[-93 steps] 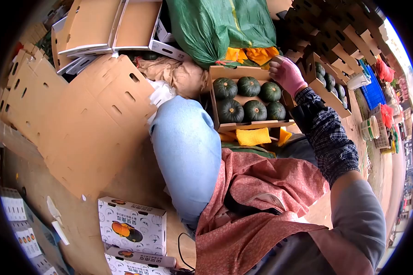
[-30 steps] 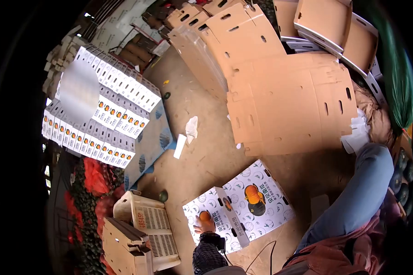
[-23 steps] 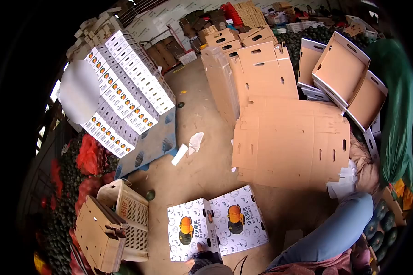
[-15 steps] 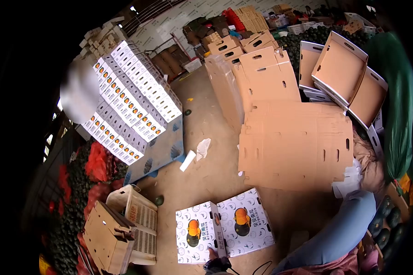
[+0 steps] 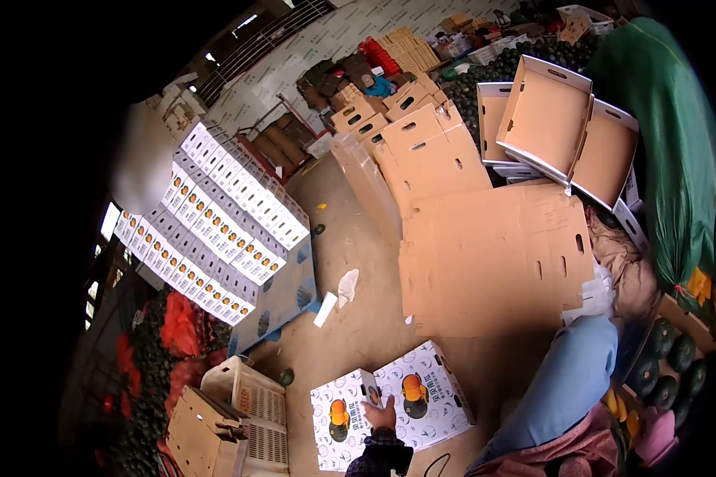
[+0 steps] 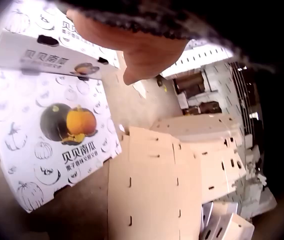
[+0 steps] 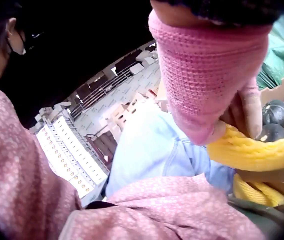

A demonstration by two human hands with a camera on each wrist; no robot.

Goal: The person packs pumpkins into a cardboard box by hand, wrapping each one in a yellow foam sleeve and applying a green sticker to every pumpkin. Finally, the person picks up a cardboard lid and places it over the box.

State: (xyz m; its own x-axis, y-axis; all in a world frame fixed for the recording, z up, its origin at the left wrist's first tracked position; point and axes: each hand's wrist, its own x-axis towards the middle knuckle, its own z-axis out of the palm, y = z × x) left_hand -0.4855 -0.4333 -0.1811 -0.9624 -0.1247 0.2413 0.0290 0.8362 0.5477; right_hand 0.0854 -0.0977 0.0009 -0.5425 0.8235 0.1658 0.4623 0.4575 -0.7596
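In the head view, two white printed pumpkin cartons lie side by side on the floor, the left carton and the right carton. The bare left hand is placed over the seam between them, its thumb set apart from its fingers; no hold on either carton can be made out. At the lower right edge, the right hand, covered by a pink knitted glove, is seen beside an open cardboard tray in which dark green squash are held. Beyond the cartons, a flattened cardboard blank is laid out, and white cartons are stacked on a blue pallet. A white plastic crate is seen to the left.

In the left wrist view, the left hand's thumb is extended, clear of any surface; its fingers are largely hidden above the left carton, whose lettered side is turned toward the right carton.

In the right wrist view, a yellow foam net is gripped between the curled fingers and thumb of the right hand, just in front of the squash. More yellow netting is seen below it, near a denim-clad leg.
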